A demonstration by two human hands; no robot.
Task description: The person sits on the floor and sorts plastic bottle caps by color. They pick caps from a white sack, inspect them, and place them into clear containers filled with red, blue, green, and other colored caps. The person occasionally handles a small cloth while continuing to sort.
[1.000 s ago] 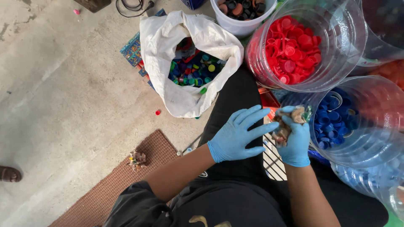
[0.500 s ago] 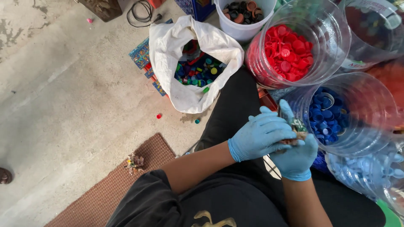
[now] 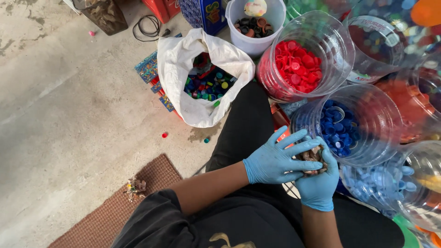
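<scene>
Cupping a heap of brown caps (image 3: 312, 158), the right hand (image 3: 318, 183) lies palm up above the lap, fingers curled under the heap. Left hand (image 3: 275, 160) rests on the caps, fingers spread flat. Blue-cap jar (image 3: 381, 124) stands just beside.

Both the left hand (image 3: 275, 161) and the right hand (image 3: 318, 186) wear thin blue rubbery gloves with a soft, faintly shiny skin. Between them sits a clump of dull brown caps (image 3: 311, 158), matt and worn-looking. The round clear plastic jar of blue caps (image 3: 367, 120) is glossy and smooth, as is the clear plastic jar of red caps (image 3: 337, 50). The white woven sack (image 3: 183, 69) looks limp and matt. The grey concrete floor (image 3: 69, 115) is rough and stained; the brown woven mat (image 3: 105, 220) is coarse.
</scene>
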